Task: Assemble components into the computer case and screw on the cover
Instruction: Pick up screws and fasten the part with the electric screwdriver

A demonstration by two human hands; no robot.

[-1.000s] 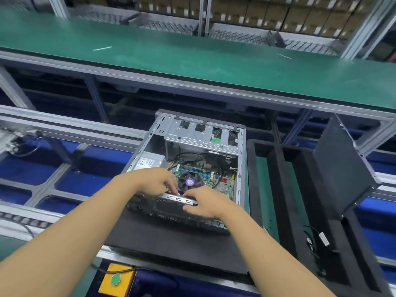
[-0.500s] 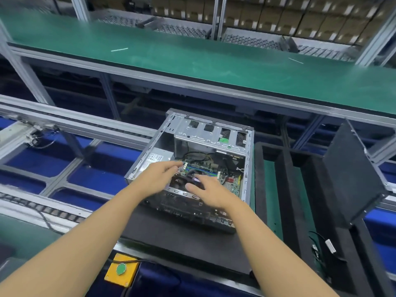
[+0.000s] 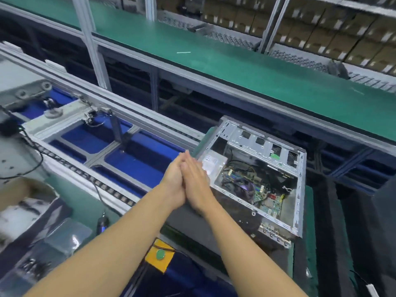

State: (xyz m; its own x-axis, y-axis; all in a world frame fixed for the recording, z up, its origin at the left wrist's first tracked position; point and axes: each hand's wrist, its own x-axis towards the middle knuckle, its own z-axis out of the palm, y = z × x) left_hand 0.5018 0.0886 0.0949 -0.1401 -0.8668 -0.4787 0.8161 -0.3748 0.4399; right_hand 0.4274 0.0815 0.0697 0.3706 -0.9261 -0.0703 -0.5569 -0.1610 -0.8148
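Case [image 3: 300, 189] lies on its side, open face up, no cover on it. It sits on a dark foam pad [image 3: 182, 220] on the line, right of centre in the view.

Inside: motherboard [image 3: 267, 202] on the floor of the case, purple-tinted fan [image 3: 246, 187] on it, loose dark cables around it. Silver PSU [image 3: 212, 162] in the far-left corner, drive cage [image 3: 257, 142] along the far wall.

Left hand [image 3: 172, 181] and right hand [image 3: 197, 185] are pressed flat palm to palm with fingers straight, holding nothing. They are at the case's left edge, overlapping the PSU corner in view. Can't tell if they touch the case.

Black foam tray [image 3: 327, 221] is just right of the case. Yellow box with green button [image 3: 159, 255] is on the near edge, below the hands. Conveyor rail [image 3: 128, 112] runs to the left. Green bench [image 3: 257, 71] is behind, with cardboard boxes [image 3: 321, 28] shelved beyond it. Left foreground is blurred, can't identify.
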